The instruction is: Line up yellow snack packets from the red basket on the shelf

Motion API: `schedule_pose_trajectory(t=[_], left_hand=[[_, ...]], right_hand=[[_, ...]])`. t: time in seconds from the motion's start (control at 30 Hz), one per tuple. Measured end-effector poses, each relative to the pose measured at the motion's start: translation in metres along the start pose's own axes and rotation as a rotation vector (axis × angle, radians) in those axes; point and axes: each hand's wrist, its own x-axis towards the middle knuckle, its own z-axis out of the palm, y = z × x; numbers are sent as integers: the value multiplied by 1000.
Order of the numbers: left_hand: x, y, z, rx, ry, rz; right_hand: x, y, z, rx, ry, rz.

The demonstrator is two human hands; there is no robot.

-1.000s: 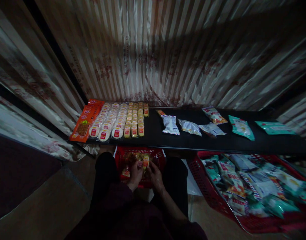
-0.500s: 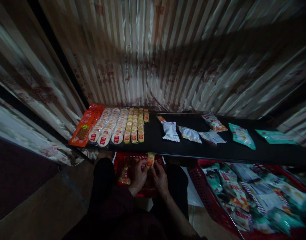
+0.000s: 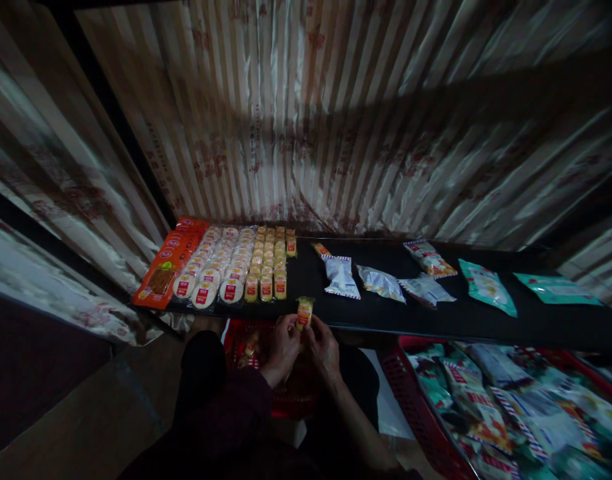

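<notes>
Between the fingers of both my hands is a small yellow packaged snack cake point(image 3: 305, 313) with a red label, held upright at the shelf's front edge. My left hand point(image 3: 285, 347) pinches its left side and my right hand point(image 3: 323, 347) its right side. Below them, between my knees, sits a red basket point(image 3: 231, 340) with a few wrapped pieces in its left part; my hands hide much of it. Beyond, on the black shelf point(image 3: 331, 310), rows of matching yellow snack cakes point(image 3: 266, 287) stand beside rows of round white wrapped crackers point(image 3: 204, 293).
An orange snack packet point(image 3: 159, 273) lies at the shelf's left end. Silver-white bags point(image 3: 340, 277) and green bags point(image 3: 487, 285) lie scattered to the right. A larger red basket point(image 3: 411, 387) full of snack bags stands at my right. A striped curtain point(image 3: 286, 133) hangs behind.
Both hands have lifted the snack cake slightly, closer to the shelf's front edge. The whole view has shifted a little, with the shelf now lower in the picture.
</notes>
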Motion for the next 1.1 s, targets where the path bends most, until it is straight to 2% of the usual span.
schedule_pose_trajectory(t=[0.27, 0.4, 0.73, 0.9, 1.1], left_hand=[[27, 14, 14, 24, 4, 12], [40, 19, 20, 18, 17, -2], [66, 27, 31, 66, -5, -22], [77, 32, 36, 28, 14, -51], [93, 38, 46, 85, 36, -51]], right_hand=[[42, -5, -1, -37, -47, -7], [59, -4, 2, -76, -22, -32], [90, 1, 13, -137, -18, 12], [102, 1, 19, -153, -27, 44], [120, 0, 24, -126, -55, 28]])
